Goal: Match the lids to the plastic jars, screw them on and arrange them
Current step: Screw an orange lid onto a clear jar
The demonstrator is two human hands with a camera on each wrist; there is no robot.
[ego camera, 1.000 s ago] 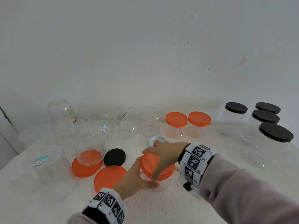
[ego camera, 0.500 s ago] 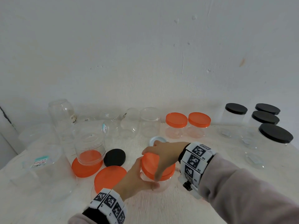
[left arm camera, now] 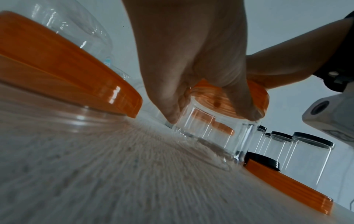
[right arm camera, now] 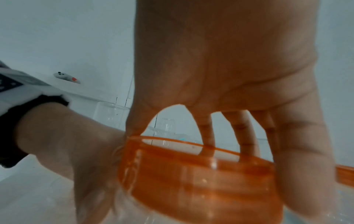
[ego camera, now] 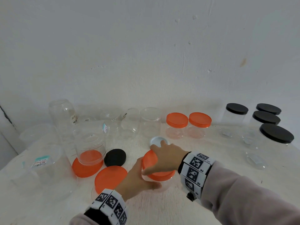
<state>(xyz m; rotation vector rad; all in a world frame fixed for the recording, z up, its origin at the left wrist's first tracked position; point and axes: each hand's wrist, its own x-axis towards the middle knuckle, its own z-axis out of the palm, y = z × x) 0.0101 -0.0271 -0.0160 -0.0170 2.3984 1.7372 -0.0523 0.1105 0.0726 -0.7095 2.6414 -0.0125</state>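
A small clear jar stands at the front middle of the white table. An orange lid sits on its mouth. My left hand grips the jar's wall from the left, thumb in front. My right hand comes from above and its fingers curl round the lid's rim. In the left wrist view my left hand holds the jar just under the lid. In the right wrist view my right hand has its fingers spread over the lid.
Two orange-lidded jars stand at the back. Several black-lidded jars stand at the right. Left of my hands lie a loose orange lid and a black lid. An open jar stands on another orange lid. A white lid lies behind my hands.
My right hand has turned a little round the orange lid, and its thumb has shifted leftward along the rim. The jar and my left hand stay where they were.
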